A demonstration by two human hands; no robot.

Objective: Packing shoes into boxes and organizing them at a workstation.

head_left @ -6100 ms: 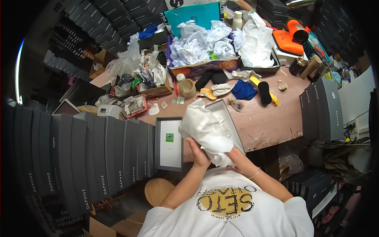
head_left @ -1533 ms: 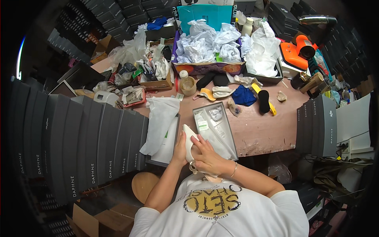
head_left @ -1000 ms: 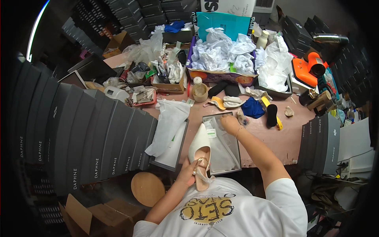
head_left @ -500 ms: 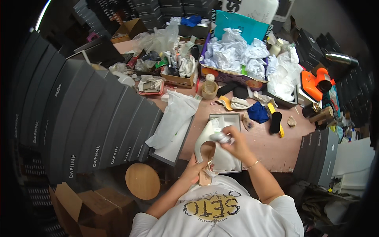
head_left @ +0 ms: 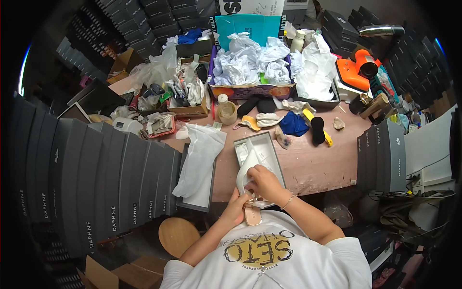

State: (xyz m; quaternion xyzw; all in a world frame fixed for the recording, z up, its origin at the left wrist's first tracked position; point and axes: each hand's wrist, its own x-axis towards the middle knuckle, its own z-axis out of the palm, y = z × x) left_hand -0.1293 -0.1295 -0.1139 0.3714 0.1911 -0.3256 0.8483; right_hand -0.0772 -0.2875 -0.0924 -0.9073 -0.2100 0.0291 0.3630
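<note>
1. Two hands close on one cream-white heeled shoe with a tan insole (head_left: 249, 192): the left hand (head_left: 237, 208) grips its lower end near the person's chest, and the right hand (head_left: 263, 182) clasps its upper part over the table edge.
2. The shoe hangs just above the near end of the open grey shoebox (head_left: 262, 156), not yet laid in.
3. White wrapping paper (head_left: 199, 156) lies unused on the grey box lid (head_left: 208, 195) alongside.
4. Judging by this, packing is barely half done; placing, wrapping and lidding remain.
5. Stacked dark shoeboxes (head_left: 96, 183) stand leftward.

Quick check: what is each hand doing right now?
Left hand: closed, holding the shoe from below.
Right hand: closed on the same shoe's upper part.
</note>
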